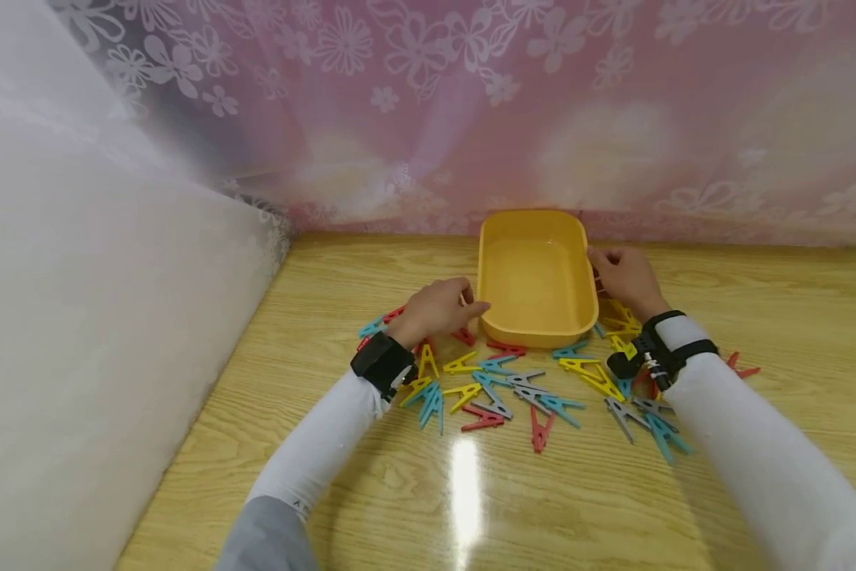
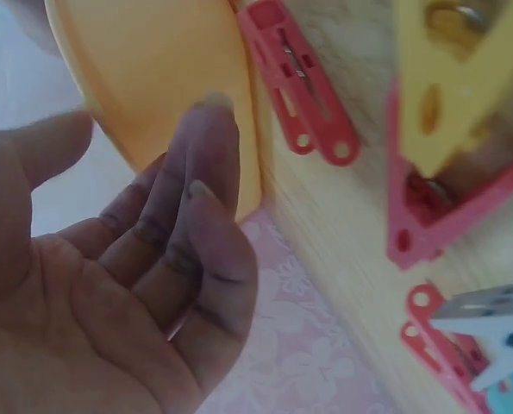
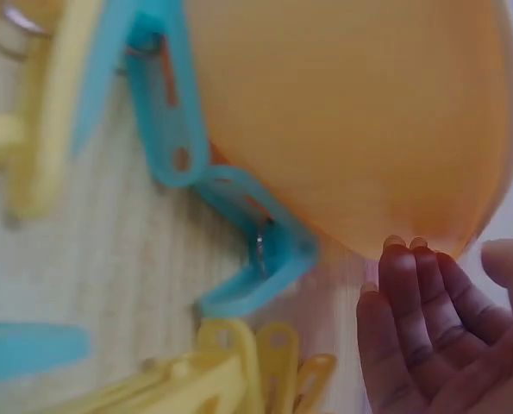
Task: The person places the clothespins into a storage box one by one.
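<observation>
A yellow plastic basin (image 1: 538, 331) stands on the table near the curtain, with nothing in it. My left hand (image 1: 438, 308) is at its left side, the thumb over the rim and the bent fingers along the outer wall. At the opposite side, my right hand (image 1: 626, 277) has its thumb at the rim and its fingertips against the outside of the wall. Both hands hold the basin by its sides. A red clothespin (image 2: 299, 86) lies beside the basin in the left wrist view. Blue clothespins (image 3: 260, 250) lie close to it in the right wrist view.
Many red, yellow, blue and grey clothespins (image 1: 527, 381) lie scattered in front of the basin and under both wrists. A pink flowered curtain (image 1: 413, 119) hangs behind the wooden table (image 1: 542, 507). A white wall surface (image 1: 99, 277) borders the table's left side.
</observation>
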Motion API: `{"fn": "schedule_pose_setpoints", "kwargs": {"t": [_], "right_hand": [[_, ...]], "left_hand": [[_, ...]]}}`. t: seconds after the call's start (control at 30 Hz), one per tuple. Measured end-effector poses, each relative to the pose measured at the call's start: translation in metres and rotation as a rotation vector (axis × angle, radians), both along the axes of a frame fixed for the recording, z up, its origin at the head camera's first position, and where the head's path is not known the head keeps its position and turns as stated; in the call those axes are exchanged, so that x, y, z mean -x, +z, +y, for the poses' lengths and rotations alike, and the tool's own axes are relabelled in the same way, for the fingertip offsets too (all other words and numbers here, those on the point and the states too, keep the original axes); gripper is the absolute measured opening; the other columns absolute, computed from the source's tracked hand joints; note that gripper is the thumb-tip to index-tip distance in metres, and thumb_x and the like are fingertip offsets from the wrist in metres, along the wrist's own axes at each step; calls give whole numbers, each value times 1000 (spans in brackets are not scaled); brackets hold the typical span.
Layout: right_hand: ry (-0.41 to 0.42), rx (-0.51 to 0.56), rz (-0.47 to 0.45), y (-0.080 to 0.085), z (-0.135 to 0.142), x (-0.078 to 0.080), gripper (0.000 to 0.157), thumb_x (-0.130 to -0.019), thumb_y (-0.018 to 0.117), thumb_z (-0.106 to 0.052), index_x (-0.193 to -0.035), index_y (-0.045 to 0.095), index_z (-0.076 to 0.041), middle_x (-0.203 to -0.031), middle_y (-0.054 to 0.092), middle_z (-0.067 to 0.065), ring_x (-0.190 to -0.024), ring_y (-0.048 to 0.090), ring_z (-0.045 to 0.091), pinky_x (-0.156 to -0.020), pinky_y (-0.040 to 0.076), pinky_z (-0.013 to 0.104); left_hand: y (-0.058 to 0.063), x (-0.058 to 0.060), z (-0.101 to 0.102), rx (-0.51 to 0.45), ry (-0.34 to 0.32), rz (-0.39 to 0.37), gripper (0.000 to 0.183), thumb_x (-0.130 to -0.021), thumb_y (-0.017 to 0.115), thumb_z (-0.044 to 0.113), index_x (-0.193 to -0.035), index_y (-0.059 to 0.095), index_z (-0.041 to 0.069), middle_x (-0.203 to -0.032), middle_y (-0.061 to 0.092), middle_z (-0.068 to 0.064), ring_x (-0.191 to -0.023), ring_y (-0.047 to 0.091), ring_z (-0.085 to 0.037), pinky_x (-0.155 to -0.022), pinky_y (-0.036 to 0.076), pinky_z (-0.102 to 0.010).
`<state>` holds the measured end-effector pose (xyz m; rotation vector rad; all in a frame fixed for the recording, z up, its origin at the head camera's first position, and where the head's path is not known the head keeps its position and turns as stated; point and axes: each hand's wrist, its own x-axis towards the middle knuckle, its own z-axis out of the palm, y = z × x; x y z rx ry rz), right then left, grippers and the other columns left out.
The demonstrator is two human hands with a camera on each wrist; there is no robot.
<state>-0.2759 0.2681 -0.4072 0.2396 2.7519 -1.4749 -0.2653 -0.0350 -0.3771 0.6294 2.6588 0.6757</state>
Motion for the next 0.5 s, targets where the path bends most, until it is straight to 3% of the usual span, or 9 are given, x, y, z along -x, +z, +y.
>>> {"fn": "schedule_pose_setpoints", "kwargs": {"t": [0.13, 0.3, 0.5], "right_hand": [[19, 20, 32, 3, 5, -10, 63, -99, 38, -51, -124, 55, 4, -106, 58, 21, -83, 64, 25, -72, 55, 39], [5, 68, 59, 4, 11, -19, 58, -99, 44, -47, -121, 53, 5, -103, 59, 18, -82, 65, 24, -68, 55, 36], [20, 68, 82, 4, 12, -34, 52, -101, 43, -41, -120, 53, 6, -105, 59, 23, -86, 64, 35, -67, 55, 34]], "left_hand": [[-2, 0, -2, -51, 58, 26, 38, -99, 44, 48, -107, 58, 13, -75, 61, 0, -56, 51, -17, -49, 35, -28], [-5, 2, -2, -147, 111, 48, 41, -100, 44, 44, -119, 53, 9, -85, 63, -1, -65, 58, -16, -60, 44, -31], [-13, 14, 2, -343, 193, -34, 43, -101, 45, 38, -126, 45, 4, -96, 61, -10, -68, 63, -30, -62, 49, -34]]}}
